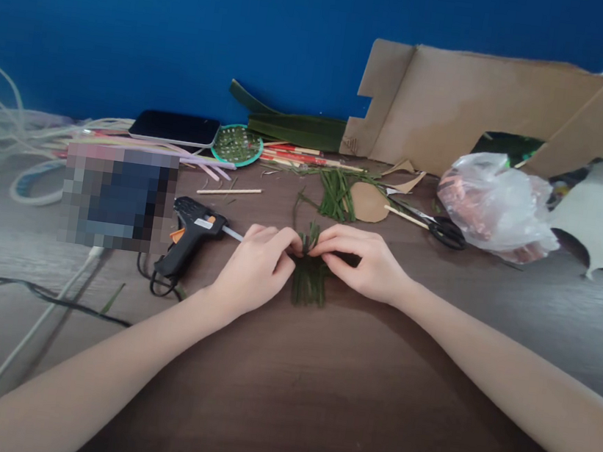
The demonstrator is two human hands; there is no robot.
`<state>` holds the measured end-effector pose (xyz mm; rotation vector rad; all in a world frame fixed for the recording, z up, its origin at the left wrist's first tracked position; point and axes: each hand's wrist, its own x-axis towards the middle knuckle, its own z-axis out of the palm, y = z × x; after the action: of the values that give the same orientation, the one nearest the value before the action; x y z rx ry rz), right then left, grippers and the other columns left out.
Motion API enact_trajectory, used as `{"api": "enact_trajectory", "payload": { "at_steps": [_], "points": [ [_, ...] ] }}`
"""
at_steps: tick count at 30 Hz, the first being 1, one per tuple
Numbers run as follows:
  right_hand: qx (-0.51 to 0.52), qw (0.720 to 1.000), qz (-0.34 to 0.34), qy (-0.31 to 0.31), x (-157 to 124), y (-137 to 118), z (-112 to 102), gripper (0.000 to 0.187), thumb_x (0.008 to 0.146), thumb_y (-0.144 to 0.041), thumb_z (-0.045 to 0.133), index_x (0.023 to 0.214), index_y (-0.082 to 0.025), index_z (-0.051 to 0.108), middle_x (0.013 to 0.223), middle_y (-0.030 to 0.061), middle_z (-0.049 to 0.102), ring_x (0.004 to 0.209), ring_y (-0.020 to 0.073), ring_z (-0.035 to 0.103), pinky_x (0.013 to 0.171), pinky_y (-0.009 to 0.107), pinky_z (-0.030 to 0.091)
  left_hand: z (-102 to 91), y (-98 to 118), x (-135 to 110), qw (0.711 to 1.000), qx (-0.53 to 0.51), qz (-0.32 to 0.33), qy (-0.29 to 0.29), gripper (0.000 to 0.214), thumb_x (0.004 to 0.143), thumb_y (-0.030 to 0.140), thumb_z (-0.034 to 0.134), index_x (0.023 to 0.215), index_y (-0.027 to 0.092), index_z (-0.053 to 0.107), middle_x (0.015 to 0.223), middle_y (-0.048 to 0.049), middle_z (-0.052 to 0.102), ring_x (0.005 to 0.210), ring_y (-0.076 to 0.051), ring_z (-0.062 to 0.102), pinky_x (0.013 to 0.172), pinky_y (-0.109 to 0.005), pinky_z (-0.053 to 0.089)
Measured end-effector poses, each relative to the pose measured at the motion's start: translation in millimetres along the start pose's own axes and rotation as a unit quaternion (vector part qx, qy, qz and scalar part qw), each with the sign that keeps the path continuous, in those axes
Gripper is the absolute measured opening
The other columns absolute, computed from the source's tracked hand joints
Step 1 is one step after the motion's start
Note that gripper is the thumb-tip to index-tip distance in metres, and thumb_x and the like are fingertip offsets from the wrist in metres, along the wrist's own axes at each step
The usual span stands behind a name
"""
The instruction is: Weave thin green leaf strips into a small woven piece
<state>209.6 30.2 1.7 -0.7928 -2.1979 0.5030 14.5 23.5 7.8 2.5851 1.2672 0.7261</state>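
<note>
A small bundle of green leaf strips [309,286] lies on the dark wooden table, its cut ends pointing toward me. My left hand [260,265] pinches the bundle's upper part from the left, thumb and fingers closed. From the right, my right hand [361,260] grips the same part, its fingertips almost meeting the left ones. Between the fingertips a short piece of leaf sticks up; the exact hold is partly hidden. Just beyond lies a second pile of green strips [337,195], beside a round cardboard disc [368,202].
Left of my hands lie a black glue gun [192,234] and a wooden stick [230,191]. Scissors [445,232] and a filled plastic bag [496,207] lie right. Behind are a green-rimmed round dish [238,145], a phone [175,128] and cardboard [451,105]. Cables cross the left side.
</note>
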Motion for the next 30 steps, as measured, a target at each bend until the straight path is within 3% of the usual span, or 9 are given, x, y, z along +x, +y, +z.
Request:
{"api": "enact_trajectory", "payload": {
  "at_steps": [10, 17, 22, 26, 30],
  "points": [
    [0.019, 1.0, -0.015, -0.015, -1.0, -1.7, -1.9, 0.021, 0.077, -0.005, 0.049, 0.08, -0.017, 0.066, 0.084, 0.0043, 0.068, 0.078, 0.0121, 0.063, 0.074, 0.026, 0.05, 0.8, -0.6, -0.1, 1.0, 0.012, 0.013, -0.01, 0.022, 0.073, 0.003, 0.038, 0.082, 0.018, 0.051, 0.079, -0.0001, 0.065, 0.075, -0.017, 0.059, 0.076, -0.031, 0.039],
    [0.025, 0.999, -0.013, -0.017, -1.4, -1.2, -3.0, 0.021, 0.077, -0.005, 0.051, 0.082, -0.017, 0.066, 0.087, 0.0047, 0.068, 0.081, 0.0133, 0.063, 0.076, 0.028, 0.049, 1.1, 0.9, -1.2, 0.999, -0.005, 0.031, -0.002, 0.038, 0.075, 0.002, 0.039, 0.109, 0.018, 0.042, 0.085, 0.0016, 0.068, 0.081, -0.017, 0.062, 0.078, -0.031, 0.037],
    [-0.011, 0.999, -0.034, 0.002, 1.1, 0.5, -2.2, 0.022, 0.079, -0.006, 0.049, 0.087, -0.018, 0.066, 0.089, 0.0047, 0.069, 0.08, 0.0151, 0.06, 0.077, 0.033, 0.046, 1.8, 0.5, -0.6, 1.0, -0.001, 0.014, -0.002, 0.026, 0.075, 0.004, 0.041, 0.096, 0.019, 0.046, 0.085, 0.0005, 0.068, 0.08, -0.017, 0.062, 0.077, -0.031, 0.038],
    [-0.036, 0.999, -0.009, 0.024, 1.0, 2.5, 1.0, 0.026, 0.078, -0.003, 0.047, 0.09, -0.018, 0.064, 0.086, 0.0031, 0.07, 0.077, 0.0147, 0.059, 0.074, 0.032, 0.045, 1.5, 0.5, -0.7, 1.0, -0.018, 0.003, -0.006, 0.023, 0.076, 0.004, 0.042, 0.092, 0.019, 0.046, 0.084, 0.0016, 0.069, 0.079, -0.016, 0.062, 0.077, -0.031, 0.038],
    [-0.03, 0.997, 0.065, 0.027, -2.2, 2.7, 3.1, 0.024, 0.076, -0.005, 0.048, 0.092, -0.018, 0.059, 0.081, 0.0024, 0.067, 0.073, 0.0139, 0.058, 0.066, 0.027, 0.046, 0.6, 1.0, -1.4, 1.0, -0.025, 0.003, 0.01, 0.024, 0.076, 0.003, 0.042, 0.093, 0.019, 0.045, 0.082, 0.0028, 0.07, 0.078, -0.015, 0.062, 0.077, -0.03, 0.039]
  ]
}}
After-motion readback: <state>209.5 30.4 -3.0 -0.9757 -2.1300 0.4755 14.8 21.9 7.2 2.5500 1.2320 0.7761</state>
